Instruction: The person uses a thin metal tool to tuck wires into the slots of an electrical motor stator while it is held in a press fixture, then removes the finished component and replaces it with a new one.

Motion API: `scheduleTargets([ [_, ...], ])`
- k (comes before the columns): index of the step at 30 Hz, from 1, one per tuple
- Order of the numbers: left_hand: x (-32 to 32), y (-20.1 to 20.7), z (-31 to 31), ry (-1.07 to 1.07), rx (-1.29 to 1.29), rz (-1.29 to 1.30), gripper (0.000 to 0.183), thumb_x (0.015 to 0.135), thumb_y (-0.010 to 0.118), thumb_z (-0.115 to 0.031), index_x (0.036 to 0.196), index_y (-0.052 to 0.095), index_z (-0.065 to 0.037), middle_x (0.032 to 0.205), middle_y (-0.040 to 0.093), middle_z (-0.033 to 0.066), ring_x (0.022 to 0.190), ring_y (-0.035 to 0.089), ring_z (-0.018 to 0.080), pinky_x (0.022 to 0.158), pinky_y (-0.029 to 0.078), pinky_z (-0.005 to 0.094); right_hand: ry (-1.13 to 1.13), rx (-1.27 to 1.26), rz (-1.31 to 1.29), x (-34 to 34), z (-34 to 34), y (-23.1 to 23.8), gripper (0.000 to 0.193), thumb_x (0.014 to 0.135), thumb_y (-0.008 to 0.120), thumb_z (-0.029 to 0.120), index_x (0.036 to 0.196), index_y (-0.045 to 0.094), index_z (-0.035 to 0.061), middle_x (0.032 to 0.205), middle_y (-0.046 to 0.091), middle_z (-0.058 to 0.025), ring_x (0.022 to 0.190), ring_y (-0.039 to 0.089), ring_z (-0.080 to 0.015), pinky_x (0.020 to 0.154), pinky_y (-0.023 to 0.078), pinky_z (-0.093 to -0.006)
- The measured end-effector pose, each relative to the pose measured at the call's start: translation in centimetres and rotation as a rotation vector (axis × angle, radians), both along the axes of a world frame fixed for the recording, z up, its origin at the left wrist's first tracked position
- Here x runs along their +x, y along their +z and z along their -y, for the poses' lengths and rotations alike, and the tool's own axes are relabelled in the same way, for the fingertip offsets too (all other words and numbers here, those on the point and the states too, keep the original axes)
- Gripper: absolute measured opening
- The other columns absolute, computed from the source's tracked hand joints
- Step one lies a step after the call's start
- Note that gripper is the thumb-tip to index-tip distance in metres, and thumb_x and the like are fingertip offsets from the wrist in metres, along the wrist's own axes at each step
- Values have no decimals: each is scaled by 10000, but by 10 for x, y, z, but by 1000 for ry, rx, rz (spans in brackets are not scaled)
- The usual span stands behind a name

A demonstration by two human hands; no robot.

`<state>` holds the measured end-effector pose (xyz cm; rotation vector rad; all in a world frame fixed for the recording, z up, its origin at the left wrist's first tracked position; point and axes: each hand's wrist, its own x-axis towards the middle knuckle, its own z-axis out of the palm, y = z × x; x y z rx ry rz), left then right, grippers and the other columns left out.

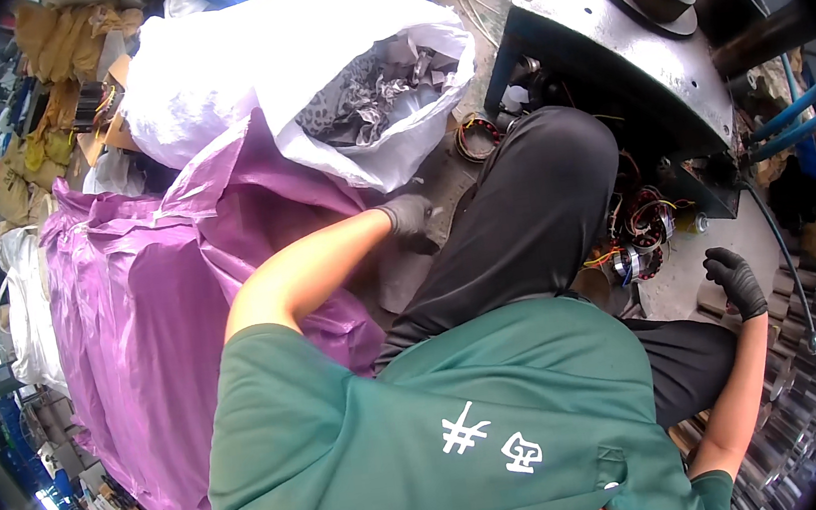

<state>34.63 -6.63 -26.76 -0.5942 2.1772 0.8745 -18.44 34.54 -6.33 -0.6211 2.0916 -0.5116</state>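
My left hand (409, 217), in a dark grey glove, hangs low between the purple sack (138, 316) and my bent knee, just below the mouth of a white woven sack (206, 71). Its fingers are partly hidden, so what they touch or hold does not show. Crumpled grey scraps (370, 93) fill the white sack's opening. My right hand (736, 283), gloved in the same dark colour, is raised off to the right with fingers loosely bent and nothing seen in it. Nearest to it lie wound copper motor parts (645, 228) with coloured wires.
A heavy metal machine table (625, 39) with black round fittings stands at the upper right. Rows of stacked metal pieces (805, 381) lie at the lower right. A ring-shaped coil (477, 138) sits on the floor by my knee. Boxes and bags crowd the far left.
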Motion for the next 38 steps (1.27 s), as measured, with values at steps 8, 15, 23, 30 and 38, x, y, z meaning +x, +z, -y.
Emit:
scheduleTargets([
  [8,52,1,-61,255,-392,-563,394,879,714,-265,1244,683,-120,1081,658,155,1014,651,358,878,553,461,-17,34,-13,-6,-16,-9,437,953,739,214,1341,674,23,1013,732,-26,837,648,-118,760,511,-292],
  [15,134,-84,-123,-9,-717,-556,511,837,653,-154,1340,583,-91,1516,442,201,1364,461,410,1125,442,501,9,62,-8,-9,-13,-15,430,956,731,204,1342,673,22,1030,735,-30,835,646,-116,755,509,-287],
  [23,13,-18,-3,522,-377,-538,489,893,638,-35,1366,652,-154,1221,664,209,1046,689,377,910,566,458,90,-128,-95,-4,18,-4,354,978,708,112,1307,678,-14,1100,736,-69,989,671,-154,911,547,-321],
  [30,-24,91,22,862,-328,-1111,311,856,589,148,1120,673,9,1124,665,101,961,655,179,883,543,299,434,-677,-164,142,194,117,364,999,624,99,1345,644,-11,1292,677,-109,1181,632,-168,1009,508,-313],
  [38,-49,209,-7,1272,64,-1721,447,913,604,74,1349,539,-1,1342,589,132,1243,577,199,1049,477,327,589,-523,478,291,373,90,932,923,772,420,1661,292,113,1554,503,-160,1440,460,-224,1227,315,-366],
])
